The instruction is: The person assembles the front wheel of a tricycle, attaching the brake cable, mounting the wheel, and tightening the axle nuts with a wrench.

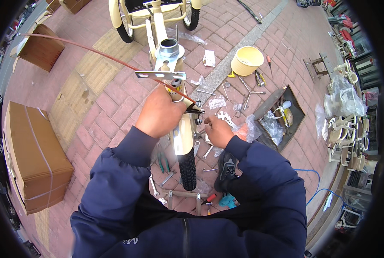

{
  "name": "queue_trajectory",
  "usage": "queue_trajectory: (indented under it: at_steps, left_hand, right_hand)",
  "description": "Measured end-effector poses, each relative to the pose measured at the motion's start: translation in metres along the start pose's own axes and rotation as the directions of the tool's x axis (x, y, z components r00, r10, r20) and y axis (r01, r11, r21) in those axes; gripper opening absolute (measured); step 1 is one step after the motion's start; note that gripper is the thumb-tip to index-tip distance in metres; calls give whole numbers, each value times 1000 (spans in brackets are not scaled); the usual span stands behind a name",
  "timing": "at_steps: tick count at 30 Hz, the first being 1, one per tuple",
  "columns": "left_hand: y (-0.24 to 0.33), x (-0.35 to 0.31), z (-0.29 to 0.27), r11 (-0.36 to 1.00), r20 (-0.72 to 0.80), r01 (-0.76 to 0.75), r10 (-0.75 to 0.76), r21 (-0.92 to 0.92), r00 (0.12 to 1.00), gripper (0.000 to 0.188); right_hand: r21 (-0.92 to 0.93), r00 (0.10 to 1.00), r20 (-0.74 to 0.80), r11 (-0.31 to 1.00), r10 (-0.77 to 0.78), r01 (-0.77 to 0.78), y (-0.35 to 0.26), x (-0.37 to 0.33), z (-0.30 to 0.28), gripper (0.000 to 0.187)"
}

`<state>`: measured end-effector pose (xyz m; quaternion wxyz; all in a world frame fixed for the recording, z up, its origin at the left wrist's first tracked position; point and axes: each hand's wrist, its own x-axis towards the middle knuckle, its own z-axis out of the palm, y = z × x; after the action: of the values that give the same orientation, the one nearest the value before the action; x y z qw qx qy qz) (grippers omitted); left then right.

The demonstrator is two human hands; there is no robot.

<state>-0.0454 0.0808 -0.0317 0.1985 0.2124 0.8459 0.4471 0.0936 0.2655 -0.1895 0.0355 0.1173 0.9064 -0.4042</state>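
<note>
- Round cream bucket standing open on pinkish brick paving, to the right of the tricycle; what is at its bottom is hard to tell
- Dark open metal box set at a slant further right, holding crumpled clear plastic, a whitish cylinder and a yellow item
- Large closed brown carton at far left; a smaller brown carton beyond it has raised flaps, its contents hidden
- Cream tricycle, in the middle, its front end close to the person and its two rear wheels at the top of the view
- Glossy cream front fender over a black knobby tyre; an open silver tube end stands above, with a flat slotted metal bracket just nearer
- Long reddish-brown cable slanting from upper left to small metal brake parts beside the fender
- Left hand curled in a fist below the bracket, fingers hidden, so I cannot tell what it grips
- Right hand, apart from the left, with bent fingers just right of the brake parts; I cannot tell whether they hold anything
</note>
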Motion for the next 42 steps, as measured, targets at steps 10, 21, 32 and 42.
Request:
queue_trajectory:
  at_steps: [10,21,32,42]
  left_hand:
    - [2,-3,-2,997,30,79,-79,-25,996,26]
    - [-6,-2,1,999,8,30,-30,-14,1000,29]
    - [-9,1,3,1000,-23,10,-10,-20,1000,26]
    - [3,-5,2,996,-23,88,-88,15,996,23]
  right_hand:
    - [-114,940,-40,933,338,-340,142,74,133,32]
    - [-35,835,402,918,376,-396,34,-85,37,52]
    - [-110,994,-103,992,47,-58,54,99,35,25]
    - [90,920,-64,920,387,-381,127,88,121,33]
